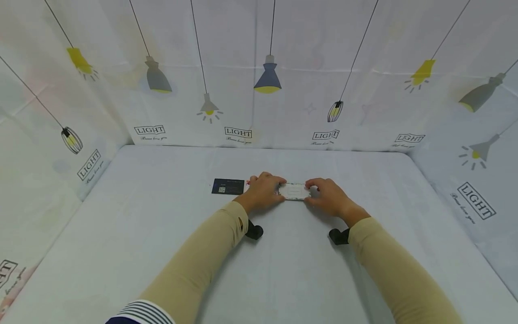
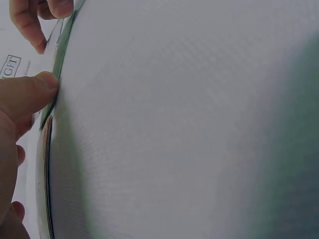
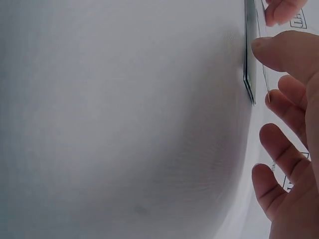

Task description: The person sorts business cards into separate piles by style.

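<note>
A small white card (image 1: 294, 191) with a patterned border lies between the two hands near the middle of the table. My left hand (image 1: 263, 191) pinches its left end, with the thumb (image 2: 45, 84) at the near edge in the left wrist view. My right hand (image 1: 329, 198) pinches the right end, thumb on the near edge and forefinger at the far one; its other fingers (image 3: 279, 149) are spread loosely. Left of the left hand lies a black card (image 1: 228, 186) with a QR code; a red-marked bit beside it is partly hidden by that hand.
The white table (image 1: 162, 216) stretches out around the hands. Behind it and at both sides hangs a white cloth (image 1: 291, 108) printed with lamps and the word LIGHT. Black wrist-worn pieces (image 1: 254, 231) stick out beneath the tan sleeves (image 1: 202, 256).
</note>
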A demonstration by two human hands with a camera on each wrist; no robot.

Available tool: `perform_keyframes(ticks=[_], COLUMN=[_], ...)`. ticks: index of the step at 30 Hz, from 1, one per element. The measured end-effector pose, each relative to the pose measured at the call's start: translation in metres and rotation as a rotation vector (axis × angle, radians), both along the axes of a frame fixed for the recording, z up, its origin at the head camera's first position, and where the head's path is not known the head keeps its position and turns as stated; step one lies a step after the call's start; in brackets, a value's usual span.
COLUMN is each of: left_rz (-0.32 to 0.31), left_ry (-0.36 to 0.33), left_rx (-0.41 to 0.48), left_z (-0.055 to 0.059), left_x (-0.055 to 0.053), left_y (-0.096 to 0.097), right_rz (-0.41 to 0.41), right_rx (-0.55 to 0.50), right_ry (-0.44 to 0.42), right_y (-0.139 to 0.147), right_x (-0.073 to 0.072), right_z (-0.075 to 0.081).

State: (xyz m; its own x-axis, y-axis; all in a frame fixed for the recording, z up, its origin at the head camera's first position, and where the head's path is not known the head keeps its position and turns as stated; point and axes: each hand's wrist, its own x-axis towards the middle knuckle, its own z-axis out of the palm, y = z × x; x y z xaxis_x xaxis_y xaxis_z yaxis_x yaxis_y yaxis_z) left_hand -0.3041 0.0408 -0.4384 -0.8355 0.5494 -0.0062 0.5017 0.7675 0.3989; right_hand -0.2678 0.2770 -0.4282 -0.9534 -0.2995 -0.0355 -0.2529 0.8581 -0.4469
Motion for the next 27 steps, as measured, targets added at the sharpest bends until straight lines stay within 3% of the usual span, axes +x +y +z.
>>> perform_keyframes(ticks=[13, 27], left_rz=[0.064, 0.045], left_ry=[-0.056, -0.055], left_rx=[-0.013, -0.005], left_z=[-0.001, -0.003], left_x=[-0.004, -0.003], left_y=[0.002, 0.005], right_rz=[-0.028, -0.050], right_rx=[-0.043, -0.049], right_ry=[-0.019, -0.039], right_y=[-0.001, 0.003], right_x=[-0.008, -0.005], right_z=[-0.009, -0.012])
